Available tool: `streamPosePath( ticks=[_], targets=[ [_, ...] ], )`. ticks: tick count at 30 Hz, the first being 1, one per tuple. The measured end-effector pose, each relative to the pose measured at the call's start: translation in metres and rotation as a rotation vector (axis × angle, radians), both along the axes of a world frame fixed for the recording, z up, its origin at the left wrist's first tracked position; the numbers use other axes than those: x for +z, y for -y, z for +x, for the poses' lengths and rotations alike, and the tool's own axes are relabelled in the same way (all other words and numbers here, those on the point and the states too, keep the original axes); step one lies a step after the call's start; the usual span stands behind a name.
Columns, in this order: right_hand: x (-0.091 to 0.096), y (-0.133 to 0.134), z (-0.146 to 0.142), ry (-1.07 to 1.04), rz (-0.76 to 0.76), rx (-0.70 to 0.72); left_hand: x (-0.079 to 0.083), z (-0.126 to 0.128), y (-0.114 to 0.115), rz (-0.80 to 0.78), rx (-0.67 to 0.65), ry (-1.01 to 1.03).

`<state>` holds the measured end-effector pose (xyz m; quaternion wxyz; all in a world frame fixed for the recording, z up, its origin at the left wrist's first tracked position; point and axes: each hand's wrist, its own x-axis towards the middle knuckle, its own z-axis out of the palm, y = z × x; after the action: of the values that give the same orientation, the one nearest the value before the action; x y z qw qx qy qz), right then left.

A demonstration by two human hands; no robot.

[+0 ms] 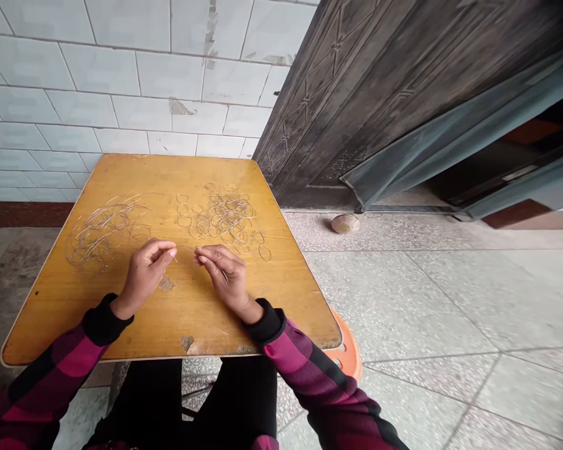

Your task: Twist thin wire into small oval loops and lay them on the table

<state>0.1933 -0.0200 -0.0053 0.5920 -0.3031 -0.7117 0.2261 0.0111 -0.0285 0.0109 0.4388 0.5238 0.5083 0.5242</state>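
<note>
A thin piece of wire (184,247) spans the short gap between my two hands, above the near middle of the wooden table (281,306). My left hand (151,270) pinches one end between thumb and fingertips, and a short tip pokes out below. With its fingers pressed together, my right hand (223,272) grips the other end. Beyond the left hand lies a loose heap of long curved wires (106,228). Past the right hand is a pile of wires bent into small double loops (229,212), several of them lying apart at its edges.
A white tiled wall (154,75) meets the table's far edge. On the right are a dark carved wooden door (338,100) and a grey-blue curtain (431,144). A round pale object (345,224) lies on the floor. An orange stool (349,347) shows beneath the table's right corner.
</note>
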Motion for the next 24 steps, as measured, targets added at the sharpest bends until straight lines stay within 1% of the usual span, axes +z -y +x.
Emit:
streamPosePath(
  ticks=[2, 5, 8, 10, 13, 16, 20, 24],
  targets=[
    [0.0, 0.002, -0.001, 0.064, 0.118, -0.038, 0.001, 0.006, 0.006, -0.095, -0.076, 0.116],
    [-0.003, 0.005, -0.003, 0.14, 0.239, -0.026, 0.0, 0.015, 0.009, -0.243, -0.153, 0.403],
    [-0.007, 0.008, -0.004, 0.217, 0.272, 0.026, -0.001, 0.019, 0.008, -0.324, -0.148, 0.634],
    [-0.009, 0.009, -0.004, 0.251, 0.27, 0.062, -0.002, 0.018, 0.006, -0.36, -0.135, 0.731],
    [-0.009, 0.01, -0.005, 0.267, 0.285, 0.112, -0.002, 0.015, 0.004, -0.384, -0.142, 0.803],
    [-0.009, 0.011, -0.006, 0.285, 0.282, 0.161, -0.001, 0.013, 0.002, -0.386, -0.16, 0.824],
    [-0.007, 0.014, -0.009, 0.28, 0.286, 0.179, 0.003, 0.009, -0.001, -0.374, -0.256, 0.825],
    [-0.004, 0.016, -0.01, 0.203, 0.297, 0.201, 0.003, 0.007, -0.002, -0.368, -0.331, 0.816]
  ],
)
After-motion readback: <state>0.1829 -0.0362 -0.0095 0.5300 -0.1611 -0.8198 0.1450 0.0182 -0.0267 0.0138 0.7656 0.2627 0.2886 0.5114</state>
